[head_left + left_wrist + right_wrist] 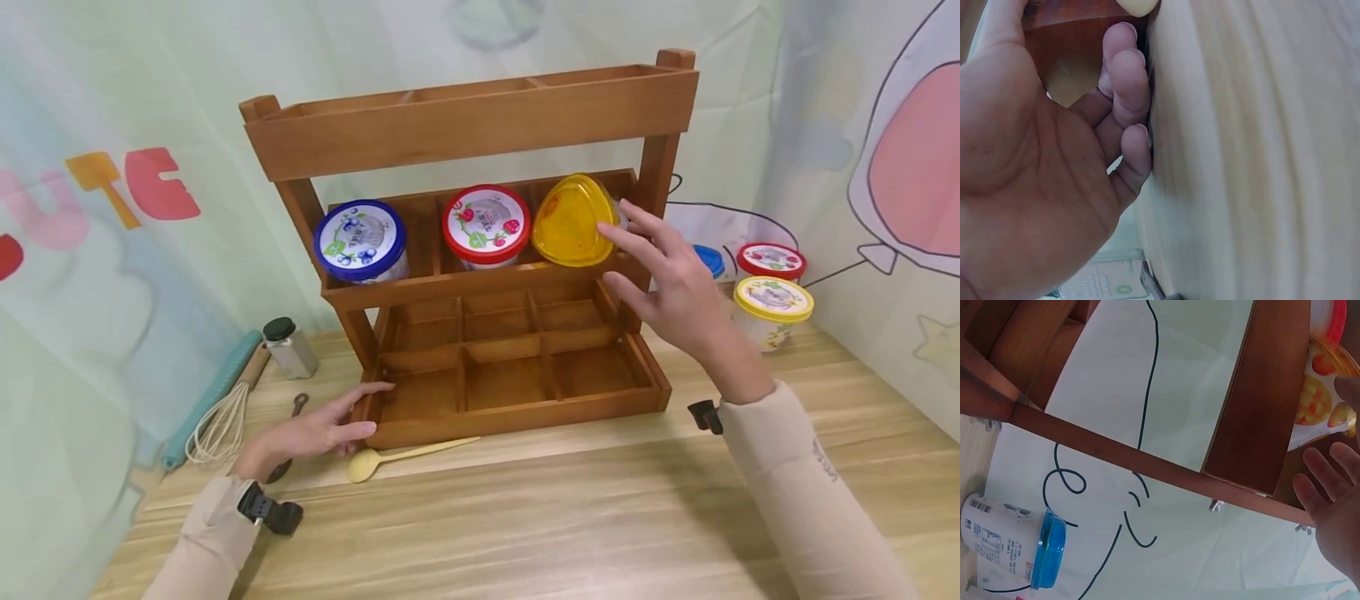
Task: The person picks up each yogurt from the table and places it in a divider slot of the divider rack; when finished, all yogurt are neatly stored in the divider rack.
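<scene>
My right hand [671,279] reaches to the right end of the middle shelf on a brown wooden rack [472,137]. Its fingers touch a tub with a rounded-triangular yellow lid [572,221], which tilts forward in its compartment. In the right wrist view fruit pictures show on the tub [1316,400], and several fingers [1313,490] stand off it. Down at the rack's front left corner, my left hand [311,429] rests against the base, one finger over the rim. A blue-lidded tub [360,237] and a red-lidded tub [486,223] occupy the same shelf.
A yellow spoon [367,462] lies before the rack. On the left are a green-capped jar [291,348], a whisk [221,425], a teal roll-shaped tool [213,396] and a dark spoon [298,404]. More tubs, including a yellow-lidded one [772,308], stand behind my right arm.
</scene>
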### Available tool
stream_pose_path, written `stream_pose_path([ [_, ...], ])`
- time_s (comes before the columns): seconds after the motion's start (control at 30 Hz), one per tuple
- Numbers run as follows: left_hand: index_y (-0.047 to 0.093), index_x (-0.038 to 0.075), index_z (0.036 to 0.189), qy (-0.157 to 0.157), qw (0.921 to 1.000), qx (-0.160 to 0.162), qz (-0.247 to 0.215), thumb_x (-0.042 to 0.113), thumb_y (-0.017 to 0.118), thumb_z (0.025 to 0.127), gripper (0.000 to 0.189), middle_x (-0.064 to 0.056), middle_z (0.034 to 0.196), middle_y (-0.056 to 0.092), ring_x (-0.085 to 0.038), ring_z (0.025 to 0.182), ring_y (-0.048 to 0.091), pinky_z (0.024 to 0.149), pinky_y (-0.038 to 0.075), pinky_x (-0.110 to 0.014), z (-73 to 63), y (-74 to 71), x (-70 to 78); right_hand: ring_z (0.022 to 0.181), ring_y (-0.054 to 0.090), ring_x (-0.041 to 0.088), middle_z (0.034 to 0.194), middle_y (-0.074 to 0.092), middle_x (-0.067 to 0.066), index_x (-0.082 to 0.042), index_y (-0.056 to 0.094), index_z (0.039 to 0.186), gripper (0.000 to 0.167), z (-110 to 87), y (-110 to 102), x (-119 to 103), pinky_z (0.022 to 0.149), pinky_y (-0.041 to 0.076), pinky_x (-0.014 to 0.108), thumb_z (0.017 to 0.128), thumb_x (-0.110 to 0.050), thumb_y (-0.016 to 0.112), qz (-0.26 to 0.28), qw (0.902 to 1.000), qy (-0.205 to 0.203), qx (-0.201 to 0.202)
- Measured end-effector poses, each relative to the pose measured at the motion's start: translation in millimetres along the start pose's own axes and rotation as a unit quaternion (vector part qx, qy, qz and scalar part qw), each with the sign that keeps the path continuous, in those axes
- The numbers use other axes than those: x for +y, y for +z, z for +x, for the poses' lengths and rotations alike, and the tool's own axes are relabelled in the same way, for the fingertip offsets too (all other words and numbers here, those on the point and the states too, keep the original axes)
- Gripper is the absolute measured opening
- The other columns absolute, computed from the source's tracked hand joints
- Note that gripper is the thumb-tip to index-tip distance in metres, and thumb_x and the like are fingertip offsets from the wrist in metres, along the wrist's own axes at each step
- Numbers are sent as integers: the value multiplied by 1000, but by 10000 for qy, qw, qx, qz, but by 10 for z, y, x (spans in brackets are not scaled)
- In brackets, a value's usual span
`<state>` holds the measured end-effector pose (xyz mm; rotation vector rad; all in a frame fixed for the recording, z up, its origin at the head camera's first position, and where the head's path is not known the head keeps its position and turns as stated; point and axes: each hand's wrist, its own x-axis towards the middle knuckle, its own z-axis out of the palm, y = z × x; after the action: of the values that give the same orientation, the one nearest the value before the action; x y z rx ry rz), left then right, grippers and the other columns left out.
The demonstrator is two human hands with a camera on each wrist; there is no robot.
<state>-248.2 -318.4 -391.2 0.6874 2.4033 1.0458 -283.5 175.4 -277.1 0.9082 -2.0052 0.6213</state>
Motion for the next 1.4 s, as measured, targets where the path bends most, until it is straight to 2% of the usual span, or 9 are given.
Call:
stream_pose_path([
  [0.23, 20, 12, 158, 40, 10000, 59, 33, 21, 51, 106, 61, -11, 85, 55, -21, 67, 57, 62, 52, -33, 25, 8, -7, 121, 54, 37, 157, 36, 12, -26, 51, 148, 64, -6, 39, -61, 93, 50, 54, 91, -8, 74, -424, 9989, -113, -141],
  [0.37, 20, 12, 158, 21, 10000, 68, 51, 22, 52, 106, 62, -11, 86, 56, -22, 68, 58, 63, 52, -33, 20, 13, -6, 121, 54, 38, 156, 38, 13, -27, 54, 145, 59, 4, 48, -93, 90, 51, 55, 91, -10, 73, -485, 9986, -96, -193],
  [0.53, 20, 13, 158, 13, 10000, 64, 75, 21, 50, 106, 61, -11, 86, 55, -22, 69, 57, 63, 52, -33, 4, -1, 0, 131, 49, 36, 153, 43, 11, -22, 55, 143, 58, 29, 40, -70, 95, 48, 57, 90, -10, 75, -372, 9993, 15, -97],
  [0.77, 20, 13, 158, -11, 10000, 79, 8, 20, 50, 106, 61, -11, 86, 55, -22, 69, 56, 64, 51, -33, -15, -18, 9, 133, 49, 34, 153, 44, 8, -20, 51, 146, 64, 49, 13, -23, 100, 44, 56, 89, -7, 76, -184, 9995, 250, -9],
  [1.03, 19, 12, 159, -1, 9997, -29, -223, 18, 50, 107, 61, -9, 84, 53, -18, 66, 54, 62, 50, -31, -2, 9, 10, 125, 54, 36, 148, 49, 9, -19, 52, 146, 65, 103, -32, 49, 90, 50, 55, 88, -7, 77, 14, 9978, 603, 290],
  [1.27, 19, 12, 159, 37, 9999, -48, -157, 18, 50, 107, 61, -8, 81, 55, -18, 66, 55, 61, 51, -32, -37, 16, 8, 129, 51, 34, 146, 53, 9, -18, 49, 149, 64, 169, -28, 131, 103, 43, 51, 90, -12, 75, 159, 9970, 695, 287],
  [1.4, 18, 14, 159, 21, 9999, -51, -143, 19, 49, 107, 60, -8, 80, 55, -19, 66, 55, 61, 51, -32, -42, 2, 22, 133, 48, 34, 148, 50, 9, -22, 47, 151, 64, 202, -69, 180, 107, 40, 53, 93, -15, 73, 287, 9946, 946, 323],
])
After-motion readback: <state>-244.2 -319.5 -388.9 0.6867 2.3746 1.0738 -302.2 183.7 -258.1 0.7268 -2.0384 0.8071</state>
